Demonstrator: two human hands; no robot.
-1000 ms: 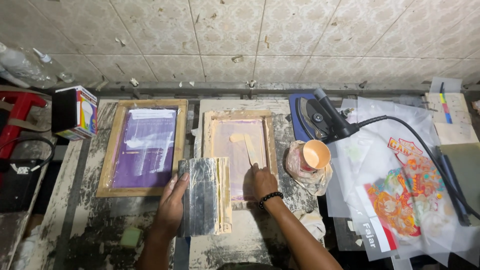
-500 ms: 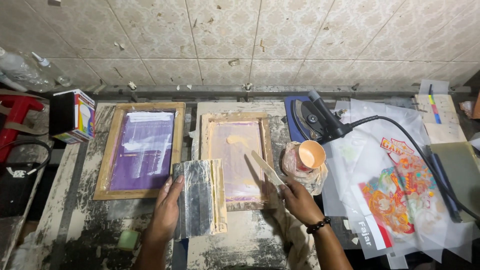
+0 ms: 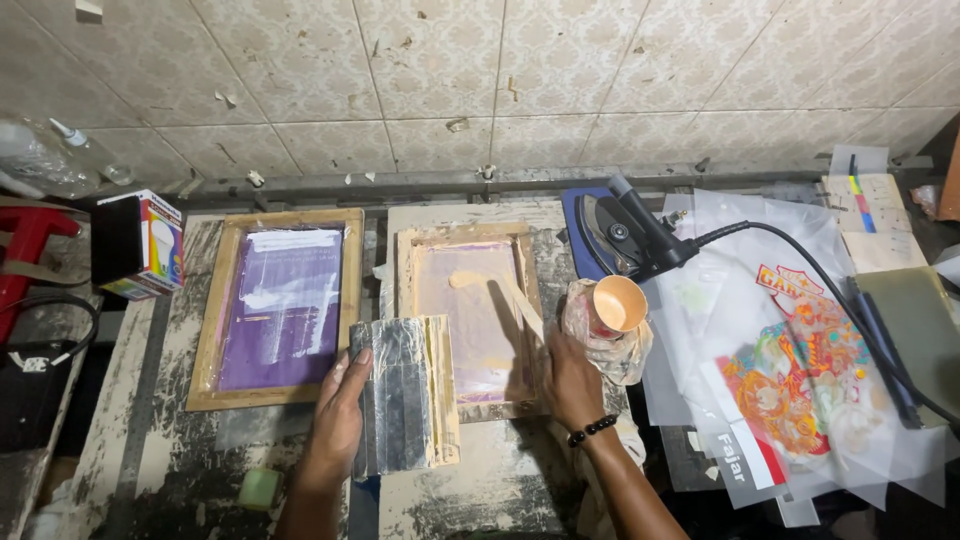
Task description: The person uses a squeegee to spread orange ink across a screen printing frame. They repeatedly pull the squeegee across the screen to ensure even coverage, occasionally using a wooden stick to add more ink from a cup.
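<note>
**Two hands at the small printing frame**

Head view: A small wooden-framed printing screen with pale peach ink [image 3: 470, 320] is laid flat on the worn, paint-stained worktable [image 3: 150, 400], between both hands. A flat grey squeegee block with a pale wooden edge [image 3: 405, 395] is gripped by the left hand [image 3: 340, 410] and is laid over the frame's lower left corner. A thin wooden stick [image 3: 520, 300], lying across the screen, is held by the closed right hand [image 3: 570, 380] at the frame's right edge. Just beside this hand, a plastic-wrapped cup of peach ink [image 3: 612, 310] is seen. A larger wooden frame with purple mesh [image 3: 280, 305] is placed to the left.
</note>
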